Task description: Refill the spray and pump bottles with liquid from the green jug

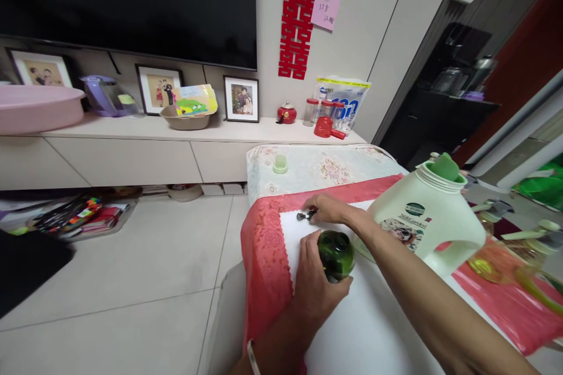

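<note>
1. Fingers of the left hand wrap a green bottle, just left of the white jug.
2. Right hand, beyond the bottle and left of the jug, pinches a small dark piece on the white mat.
3. Pale green cup sits farther back, left of the jug.

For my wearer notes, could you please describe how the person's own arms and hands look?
The left hand and right hand wear no gloves, and no rings show. Neither forearm has a sleeve in view. A thin white band circles the left wrist; nothing is worn on the right wrist.
</note>
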The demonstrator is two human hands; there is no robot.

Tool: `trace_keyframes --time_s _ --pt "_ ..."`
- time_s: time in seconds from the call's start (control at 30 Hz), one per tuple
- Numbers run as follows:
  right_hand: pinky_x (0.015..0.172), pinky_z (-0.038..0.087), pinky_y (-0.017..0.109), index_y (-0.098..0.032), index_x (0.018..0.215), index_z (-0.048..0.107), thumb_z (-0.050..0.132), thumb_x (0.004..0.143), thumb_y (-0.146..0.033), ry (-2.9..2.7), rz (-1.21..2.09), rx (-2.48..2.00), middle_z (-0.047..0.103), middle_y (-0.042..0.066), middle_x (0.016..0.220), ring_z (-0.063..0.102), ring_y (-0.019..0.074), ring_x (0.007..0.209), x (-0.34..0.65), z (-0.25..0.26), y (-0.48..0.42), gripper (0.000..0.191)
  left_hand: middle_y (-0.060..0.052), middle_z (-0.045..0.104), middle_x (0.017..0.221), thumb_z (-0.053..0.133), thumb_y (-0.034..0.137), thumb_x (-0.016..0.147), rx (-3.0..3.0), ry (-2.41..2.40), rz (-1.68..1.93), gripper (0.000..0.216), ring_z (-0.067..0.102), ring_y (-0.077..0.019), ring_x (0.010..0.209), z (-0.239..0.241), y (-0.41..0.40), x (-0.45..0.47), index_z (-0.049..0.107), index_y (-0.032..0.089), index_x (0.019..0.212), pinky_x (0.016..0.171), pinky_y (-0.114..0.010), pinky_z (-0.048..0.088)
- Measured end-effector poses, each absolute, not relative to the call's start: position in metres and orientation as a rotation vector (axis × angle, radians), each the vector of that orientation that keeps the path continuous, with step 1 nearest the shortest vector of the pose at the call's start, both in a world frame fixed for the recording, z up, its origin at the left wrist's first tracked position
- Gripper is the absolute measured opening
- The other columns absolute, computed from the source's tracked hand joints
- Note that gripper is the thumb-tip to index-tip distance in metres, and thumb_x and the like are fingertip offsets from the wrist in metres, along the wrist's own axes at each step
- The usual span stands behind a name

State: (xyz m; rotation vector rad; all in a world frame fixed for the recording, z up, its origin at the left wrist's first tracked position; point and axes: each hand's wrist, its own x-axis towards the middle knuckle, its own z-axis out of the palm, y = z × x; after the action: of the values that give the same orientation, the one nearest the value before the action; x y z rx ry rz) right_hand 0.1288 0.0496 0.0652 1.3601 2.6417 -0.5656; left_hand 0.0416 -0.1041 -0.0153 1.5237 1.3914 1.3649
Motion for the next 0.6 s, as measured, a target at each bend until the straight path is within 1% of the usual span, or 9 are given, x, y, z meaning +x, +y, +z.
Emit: trace_keyframes --time_s 0.13,0.2,0.23,0.3,0.33,0.4,0.47,0.5,0.6 --pt "0.1 0.05 0.031 -0.017 0.128 0.06 0.056 0.097 -0.018 2.972 -0.44 1.539 0.059 0.006 0.12 0.058 0.0125 0.108 0.139 0.113 -0.005 0.032 -0.01 0.057 0.119 0.076 0.012 0.053 1.516 1.356 1.396 0.079 0.059 -0.0344 0.115 -0.015 -0.104 0.04 0.046 0.024 0.126 0.099 -0.053 0.052" --pt "0.102 0.049 0.03 -0.021 0.13 0.06 0.048 0.102 -0.021 3.159 -0.314 1.59 0.058 0.004 0.125 0.055 0.0121 0.115 0.149 0.137 -0.045 0.03 -0.01 0.057 0.12 0.075 0.012 0.055 1.52 1.331 1.409 0.079 0.059 -0.0341 0.116 -0.014 -0.104 0.039 0.045 0.024 0.127 0.1 -0.054 0.052" --pt "0.1 0.05 0.03 -0.022 0.126 0.061 0.047 0.102 -0.022 3.3 -0.203 1.597 0.06 0.004 0.124 0.056 0.0128 0.116 0.157 0.147 -0.066 0.028 -0.011 0.057 0.122 0.075 0.013 0.056 1.517 1.327 1.402 0.08 0.059 -0.0339 0.117 -0.014 -0.105 0.039 0.044 0.024 0.129 0.1 -0.054 0.052" --pt "0.088 0.052 0.029 -0.022 0.121 0.064 0.057 0.094 -0.014 3.685 0.314 1.464 0.064 0.003 0.113 0.061 0.0141 0.106 0.178 0.161 -0.101 0.029 -0.011 0.056 0.123 0.075 0.015 0.057 1.509 1.338 1.369 0.081 0.058 -0.0334 0.118 -0.013 -0.106 0.038 0.042 0.023 0.131 0.101 -0.054 0.051" --pt "0.089 0.052 0.029 -0.023 0.121 0.064 0.061 0.089 -0.009 3.695 0.518 1.545 0.065 0.003 0.11 0.061 0.0147 0.104 0.193 0.163 -0.114 0.035 -0.011 0.055 0.123 0.075 0.016 0.058 1.507 1.352 1.351 0.08 0.058 -0.033 0.118 -0.012 -0.106 0.038 0.042 0.022 0.131 0.101 -0.054 0.051" --pt "0.095 0.051 0.035 -0.026 0.122 0.067 0.07 0.083 -0.011 3.628 0.64 1.95 0.064 0.004 0.113 0.062 0.0186 0.106 0.229 0.161 -0.13 0.042 -0.011 0.055 0.122 0.074 0.017 0.059 1.519 1.369 1.327 0.078 0.058 -0.0322 0.118 -0.009 -0.107 0.037 0.043 0.021 0.13 0.101 -0.053 0.052" --pt "0.099 0.052 0.036 -0.023 0.119 0.071 0.077 0.078 -0.019 3.569 0.566 2.401 0.064 0.007 0.113 0.063 0.021 0.106 0.268 0.148 -0.134 0.042 -0.011 0.054 0.123 0.073 0.018 0.061 1.532 1.366 1.312 0.077 0.057 -0.0318 0.119 -0.008 -0.108 0.036 0.042 0.021 0.131 0.101 -0.052 0.052" --pt "0.102 0.052 0.033 -0.023 0.125 0.068 0.078 0.077 -0.022 3.478 0.181 2.653 0.062 0.008 0.12 0.062 0.0211 0.111 0.287 0.139 -0.133 0.049 -0.012 0.053 0.124 0.074 0.019 0.061 1.536 1.362 1.305 0.077 0.057 -0.0318 0.12 -0.007 -0.108 0.036 0.041 0.02 0.131 0.101 -0.052 0.052" --pt "0.08 0.059 0.021 -0.028 0.133 0.062 0.085 0.067 -0.032 3.126 -0.608 2.985 0.058 0.008 0.131 0.064 0.0213 0.111 0.33 0.11 -0.127 0.07 -0.013 0.053 0.126 0.074 0.019 0.061 1.54 1.359 1.297 0.079 0.056 -0.0321 0.121 -0.007 -0.107 0.037 0.04 0.019 0.132 0.103 -0.053 0.05"
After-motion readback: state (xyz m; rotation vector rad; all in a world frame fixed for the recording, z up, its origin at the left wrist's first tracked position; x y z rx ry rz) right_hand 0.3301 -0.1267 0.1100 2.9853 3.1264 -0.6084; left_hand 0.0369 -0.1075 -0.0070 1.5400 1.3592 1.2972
